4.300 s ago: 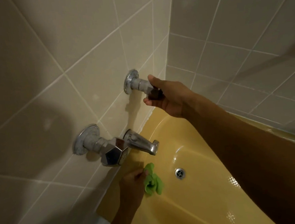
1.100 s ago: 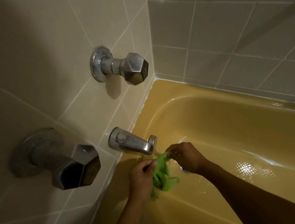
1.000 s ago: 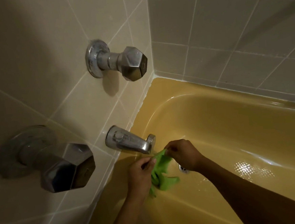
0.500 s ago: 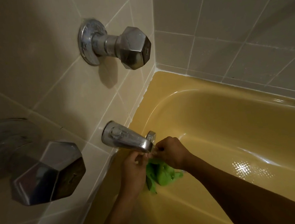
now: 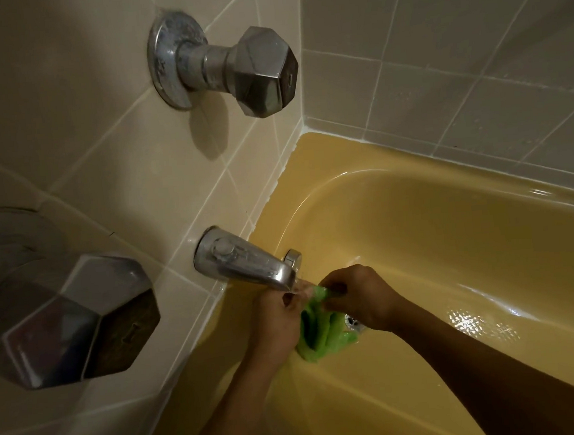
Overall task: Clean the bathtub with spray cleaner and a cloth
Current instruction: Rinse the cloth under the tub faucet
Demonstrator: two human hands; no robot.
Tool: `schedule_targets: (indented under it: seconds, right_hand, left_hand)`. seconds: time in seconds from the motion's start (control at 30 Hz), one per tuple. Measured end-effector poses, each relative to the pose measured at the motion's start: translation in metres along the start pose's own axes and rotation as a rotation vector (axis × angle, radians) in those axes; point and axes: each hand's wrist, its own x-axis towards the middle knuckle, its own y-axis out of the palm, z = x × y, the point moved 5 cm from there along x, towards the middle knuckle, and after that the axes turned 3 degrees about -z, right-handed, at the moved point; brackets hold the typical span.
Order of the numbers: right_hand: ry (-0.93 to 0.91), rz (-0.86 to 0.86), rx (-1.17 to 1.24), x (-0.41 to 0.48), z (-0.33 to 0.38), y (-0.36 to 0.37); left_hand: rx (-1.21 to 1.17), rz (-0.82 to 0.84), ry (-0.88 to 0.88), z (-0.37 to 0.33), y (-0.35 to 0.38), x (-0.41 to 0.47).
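Item: green cloth (image 5: pixel 322 331), bunched just below the spout (image 5: pixel 248 265) inside the yellow bathtub (image 5: pixel 418 241), its top pinched by the curled left hand (image 5: pixel 276 321) and right hand (image 5: pixel 357 297); wetting probably goes best with folds spread under the thin stream (image 5: pixel 296 287), then wrung.

left hand (image 5: pixel 275 321): bare | right hand (image 5: pixel 357 297): bare | forearms (image 5: pixel 479 367): bare

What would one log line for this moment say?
step: wetting cloth | left hand: grips cloth | right hand: pinches cloth | cloth: under spout, over bathtub
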Motion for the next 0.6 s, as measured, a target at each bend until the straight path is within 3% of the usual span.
schedule_targets:
  seconds: [0.23,0.4,0.53,0.6]
  right_hand:
    - [-0.029,-0.058,-0.064,0.005,0.003,0.009]
    - [-0.082,0.028,-0.012,0.015,0.014,0.018]
    - [-0.126,0.266,0.042,0.013,0.011,0.034]
    - [-0.153,0.232,-0.013,0.019,0.008,0.04]
  left_hand:
    - [-0.06,0.036,0.001,0.009,-0.001,-0.008]
    - [0.071,-0.038,0.084,0.009,-0.02,-0.005]
    - [0.11,-0.058,0.162,0.004,-0.037,-0.007]
    - [0.115,-0.072,0.189,0.001,-0.041,-0.011]
